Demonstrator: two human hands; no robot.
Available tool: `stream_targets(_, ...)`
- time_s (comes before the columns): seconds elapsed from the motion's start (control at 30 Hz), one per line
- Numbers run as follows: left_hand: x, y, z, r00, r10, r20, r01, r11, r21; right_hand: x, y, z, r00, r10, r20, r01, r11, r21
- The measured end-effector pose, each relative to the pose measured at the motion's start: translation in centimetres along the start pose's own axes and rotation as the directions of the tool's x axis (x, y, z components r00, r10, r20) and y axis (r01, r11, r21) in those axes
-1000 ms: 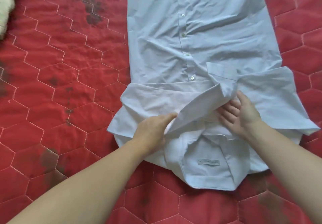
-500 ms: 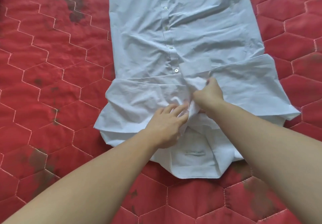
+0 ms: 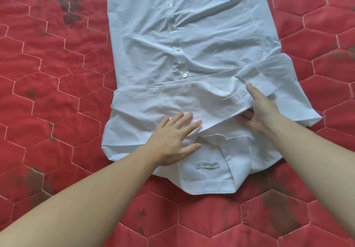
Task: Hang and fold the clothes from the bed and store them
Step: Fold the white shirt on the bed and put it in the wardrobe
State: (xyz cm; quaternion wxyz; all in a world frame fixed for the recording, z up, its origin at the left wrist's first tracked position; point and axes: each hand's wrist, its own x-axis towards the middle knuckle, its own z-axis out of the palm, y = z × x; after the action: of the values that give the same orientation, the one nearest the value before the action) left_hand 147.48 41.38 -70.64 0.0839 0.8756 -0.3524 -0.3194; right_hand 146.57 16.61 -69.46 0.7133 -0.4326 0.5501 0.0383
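On the red quilt (image 3: 57, 74), your left hand (image 3: 172, 137) presses flat on the shirt (image 3: 201, 35). Your right hand (image 3: 263, 110) pinches the sleeve (image 3: 172, 102) edge; quilt lies bare all round.

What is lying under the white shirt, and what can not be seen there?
The white shirt lies on a red quilted cover with dark stains. The cover beneath it is hidden. The left hand presses flat on the folded sleeves; the right hand grips a fold.

Shirt label (image 3: 207, 164) print unreadable
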Motion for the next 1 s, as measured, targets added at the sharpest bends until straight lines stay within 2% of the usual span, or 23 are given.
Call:
stream_targets(0.07,0.1,0.1,0.3,1.0,-0.018,-0.013,0.018,1.0,0.003,0.7,-0.9,-0.1,0.995,-0.017,-0.103,0.021,0.999,0.039)
stream_targets(0.3,0.7,0.2,0.4,0.978,-0.096,-0.183,0.093,0.995,-0.029,1.9,-4.0,-2.7,0.992,-0.085,-0.098,0.103,0.975,0.196)
stream_targets(0.4,1.1,0.2,0.1,0.969,-0.186,-0.162,0.179,0.982,-0.056,2.2,-5.0,-4.2,0.987,-0.068,-0.144,0.101,0.967,0.232)
stream_targets(0.53,1.2,0.3,0.4,0.961,-0.247,-0.124,0.245,0.969,-0.025,2.5,-4.3,-5.7,0.976,-0.077,-0.204,0.098,0.991,0.094)
stream_targets(0.6,1.2,0.5,0.6,0.956,-0.258,-0.141,0.26,0.966,-0.001,2.6,-4.1,-5.9,0.963,-0.132,-0.235,0.137,0.991,0.004)
stream_targets(0.8,1.1,0.2,0.7,0.933,-0.321,-0.164,0.333,0.942,0.051,3.9,-4.6,-6.9,0.891,-0.324,-0.317,0.306,0.946,-0.107)
stream_targets(0.93,1.1,-0.1,0.7,0.925,-0.363,-0.113,0.369,0.929,0.036,4.7,-4.6,-7.9,0.886,-0.32,-0.335,0.273,0.945,-0.179)
stream_targets(1.0,1.1,-0.1,0.7,0.923,-0.37,-0.105,0.375,0.927,0.031,4.8,-4.4,-8.0,0.871,-0.368,-0.325,0.286,0.919,-0.272)
